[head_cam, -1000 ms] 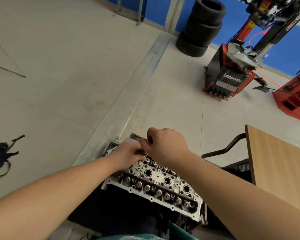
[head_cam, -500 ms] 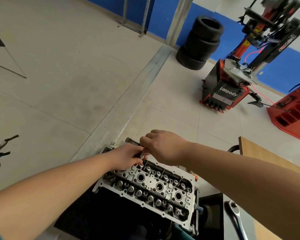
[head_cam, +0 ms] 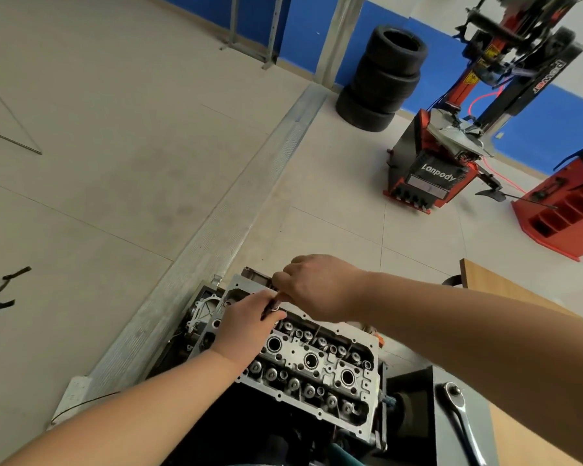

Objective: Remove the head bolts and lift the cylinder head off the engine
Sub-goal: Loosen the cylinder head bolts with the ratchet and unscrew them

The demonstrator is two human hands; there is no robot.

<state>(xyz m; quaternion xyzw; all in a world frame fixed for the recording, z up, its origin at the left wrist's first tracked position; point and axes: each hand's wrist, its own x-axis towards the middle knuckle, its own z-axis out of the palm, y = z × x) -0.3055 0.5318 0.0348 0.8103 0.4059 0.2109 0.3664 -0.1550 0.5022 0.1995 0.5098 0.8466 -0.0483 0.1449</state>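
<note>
A ratchet wrench (head_cam: 458, 415) is seen nearest, lying on a grey surface (head_cam: 451, 445). Beside it, the cylinder head (head_cam: 317, 368) sits on the engine. At its far end, a dark head bolt (head_cam: 272, 304) is pinched by the left hand (head_cam: 246, 321) and the right hand (head_cam: 320, 287), both grips clamped on it. Stacked tyres (head_cam: 381, 79) stand beyond.
</note>
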